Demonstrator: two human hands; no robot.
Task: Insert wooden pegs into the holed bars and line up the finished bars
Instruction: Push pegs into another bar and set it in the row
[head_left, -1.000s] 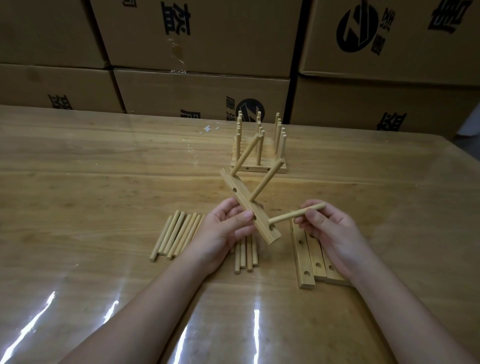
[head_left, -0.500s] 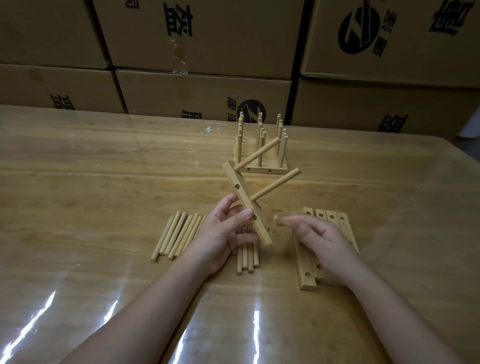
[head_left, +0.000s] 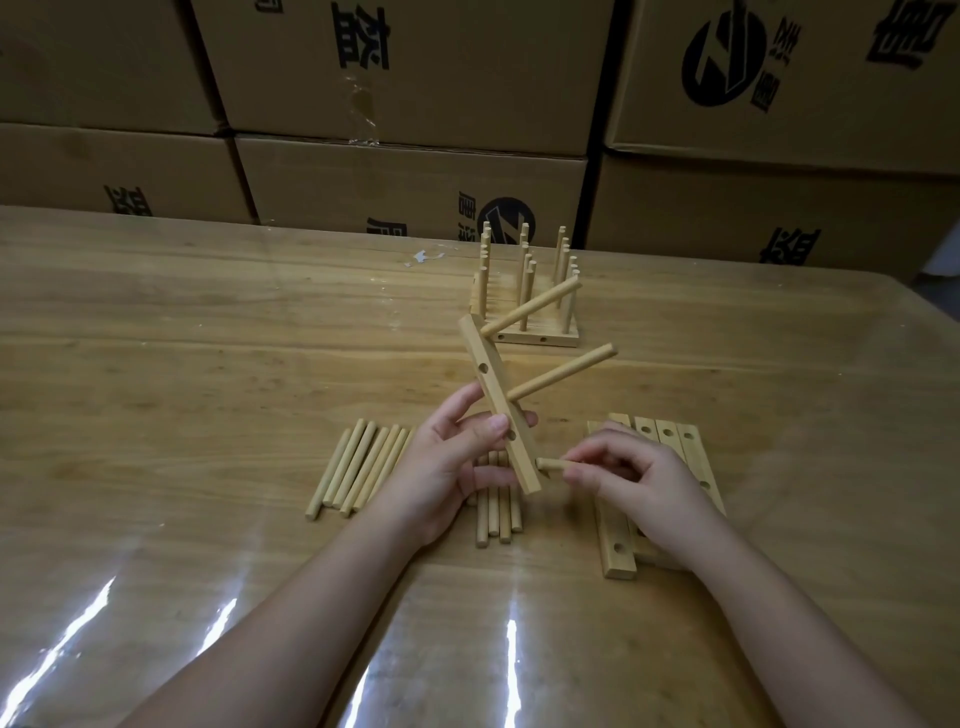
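Hands meet at centre frame: the right hand (head_left: 639, 480) pinches a wooden peg (head_left: 551, 464) between thumb and fingers, its free tip touching the lower end of the holed bar (head_left: 496, 400). The left hand (head_left: 452, 462) grips that bar, thumb across its face and fingers behind, holding it tilted above the table (head_left: 208, 364). A second ago the peg showed long in the right hand's fingertips at the same end of a flatter-lying bar. Since then the bar has swung steeper and the right hand has taken a shorter hold, so that most of the peg is now hidden in its fingers. That reads as a re-aim, with the third peg not yet seated. Two fitted pegs (head_left: 558, 374) already jut from the bar toward the upper right, parallel to each other. The bar is pale and square-edged, with round holes showing on its side. Left of the left hand lie loose pegs (head_left: 358, 467) in a row, with more beneath it. Under the right hand lie empty bars (head_left: 670, 434), and above centre the finished bars (head_left: 519, 332) stand lined up before stacked cardboard boxes (head_left: 415, 171).
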